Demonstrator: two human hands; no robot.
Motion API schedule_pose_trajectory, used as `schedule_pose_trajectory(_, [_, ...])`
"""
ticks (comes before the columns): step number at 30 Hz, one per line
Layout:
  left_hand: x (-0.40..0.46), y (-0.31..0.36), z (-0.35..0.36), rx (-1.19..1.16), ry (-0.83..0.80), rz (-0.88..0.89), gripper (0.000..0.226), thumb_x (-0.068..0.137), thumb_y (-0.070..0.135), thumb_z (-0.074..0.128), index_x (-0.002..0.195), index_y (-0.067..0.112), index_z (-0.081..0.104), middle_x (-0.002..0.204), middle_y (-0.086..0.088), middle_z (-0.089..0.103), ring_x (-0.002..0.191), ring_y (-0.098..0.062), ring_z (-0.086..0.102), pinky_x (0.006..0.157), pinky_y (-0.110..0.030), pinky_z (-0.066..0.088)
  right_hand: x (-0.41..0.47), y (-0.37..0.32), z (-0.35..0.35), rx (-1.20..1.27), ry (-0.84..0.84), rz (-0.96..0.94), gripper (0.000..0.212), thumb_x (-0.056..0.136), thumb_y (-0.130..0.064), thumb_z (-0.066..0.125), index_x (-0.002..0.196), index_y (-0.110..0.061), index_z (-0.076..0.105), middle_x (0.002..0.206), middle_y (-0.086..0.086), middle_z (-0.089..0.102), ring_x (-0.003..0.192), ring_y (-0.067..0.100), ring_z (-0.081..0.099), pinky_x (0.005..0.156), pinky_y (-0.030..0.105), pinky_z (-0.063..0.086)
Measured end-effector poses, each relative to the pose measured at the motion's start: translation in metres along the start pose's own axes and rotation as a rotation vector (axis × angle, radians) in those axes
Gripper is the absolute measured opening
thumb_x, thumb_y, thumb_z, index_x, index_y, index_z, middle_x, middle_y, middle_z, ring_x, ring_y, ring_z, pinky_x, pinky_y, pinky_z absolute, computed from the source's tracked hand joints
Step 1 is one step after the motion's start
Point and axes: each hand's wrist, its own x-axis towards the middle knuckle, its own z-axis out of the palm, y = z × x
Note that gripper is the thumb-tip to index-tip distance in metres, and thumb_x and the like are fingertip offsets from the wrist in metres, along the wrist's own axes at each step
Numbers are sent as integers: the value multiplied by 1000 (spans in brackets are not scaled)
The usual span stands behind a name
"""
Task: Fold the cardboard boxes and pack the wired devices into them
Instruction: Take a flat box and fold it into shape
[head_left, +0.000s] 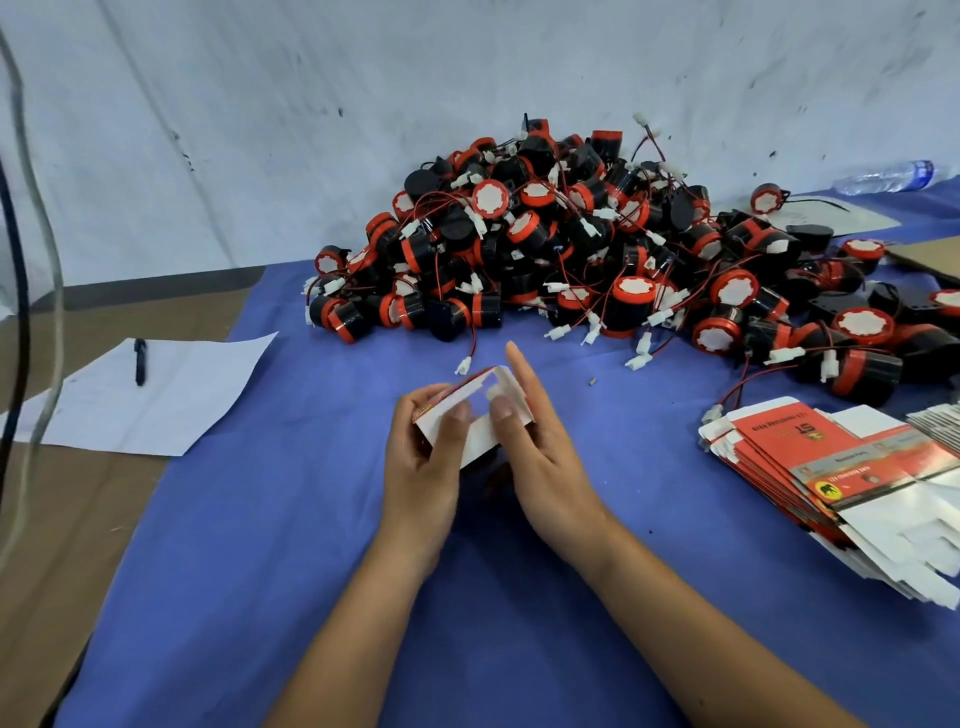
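Note:
A small red-and-white cardboard box (480, 434) is held above the blue cloth at the centre, its white flaps standing up. My left hand (426, 457) grips its left side, thumb on the white inner panel. My right hand (535, 441) has straight fingers along the right flap, its thumb pressing that flap inward. A big heap of black-and-red wired devices (597, 249) with red wires and white plugs lies behind. A stack of flat unfolded boxes (852, 478) sits at the right.
A white sheet of paper (156, 400) with a black pen (140, 361) lies at the left. A plastic water bottle (883, 176) lies at the far right. The blue cloth (467, 597) covers the table; cables (21, 260) hang at the left edge.

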Motion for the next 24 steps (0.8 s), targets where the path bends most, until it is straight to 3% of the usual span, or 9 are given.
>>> schedule_pose_trajectory(2, [5, 0, -4, -39, 15, -64, 17, 85, 46, 66, 97, 36, 70, 103, 4, 75, 98, -18, 70, 89, -48, 59, 2, -3, -4, -63, -123, -19, 61, 101, -52, 52, 157, -49, 27, 144, -11, 49, 126, -8, 49, 104, 15, 43])
schedule_pose_trajectory(4, [10, 4, -12, -82, -16, -97, 23, 80, 49, 72, 97, 34, 73, 103, 1, 76, 95, -21, 72, 80, -44, 62, 7, -9, -10, 29, -189, 53, 60, 96, -59, 44, 153, -45, 38, 128, -13, 58, 108, -2, 56, 88, 22, 49])
schedule_pose_trajectory(6, [14, 7, -22, -32, -86, -87, 49, 73, 56, 74, 112, 26, 72, 108, -2, 77, 91, -17, 72, 67, -34, 58, 12, -10, -18, 126, -159, 132, 56, 91, -65, 40, 142, -44, 55, 110, -8, 64, 96, 11, 56, 77, 35, 48])
schedule_pose_trajectory(11, [11, 8, -28, 76, -211, -97, 56, 70, 59, 72, 119, 31, 71, 113, 0, 75, 92, -15, 70, 61, -27, 55, 12, -3, -21, 26, -112, 126, 36, 90, -48, 66, 123, -33, 66, 94, 10, 59, 77, 14, 59, 59, 37, 48])
schedule_pose_trajectory(13, [10, 8, -28, 69, -245, -111, 61, 69, 59, 76, 124, 32, 68, 120, 3, 74, 103, -17, 72, 70, -33, 59, 12, -1, -19, -46, -89, 96, 24, 99, -37, 65, 120, -26, 64, 99, 15, 63, 72, 16, 60, 53, 38, 49])
schedule_pose_trajectory(16, [9, 6, -28, -24, -302, -130, 82, 64, 64, 88, 137, 39, 61, 137, 6, 65, 125, -17, 66, 97, -41, 59, 11, 1, -19, -85, -18, 74, 16, 105, -27, 57, 118, -19, 61, 105, 16, 63, 67, 19, 62, 47, 36, 51])
schedule_pose_trajectory(19, [4, 10, -20, -96, -272, -93, 89, 62, 89, 71, 139, 47, 59, 134, 20, 65, 124, -6, 64, 93, -32, 59, 6, 0, -17, -124, -13, -7, 10, 105, -22, 57, 114, -20, 57, 95, 8, 61, 55, 17, 56, 42, 34, 48])
schedule_pose_trajectory(21, [2, 9, -14, 1, -215, -29, 80, 67, 90, 65, 133, 46, 61, 124, 14, 71, 118, -15, 68, 97, -42, 57, 3, 0, -15, -165, -23, -69, 14, 102, -15, 57, 112, -24, 55, 89, 1, 63, 52, 15, 52, 40, 40, 49])
schedule_pose_trajectory(24, [1, 10, -13, 18, -202, 14, 54, 78, 62, 65, 125, 35, 66, 121, -4, 72, 116, -35, 66, 105, -63, 46, 3, -3, -17, -70, -104, -39, 28, 98, -18, 59, 124, -28, 55, 100, 2, 67, 64, 13, 58, 50, 43, 58])
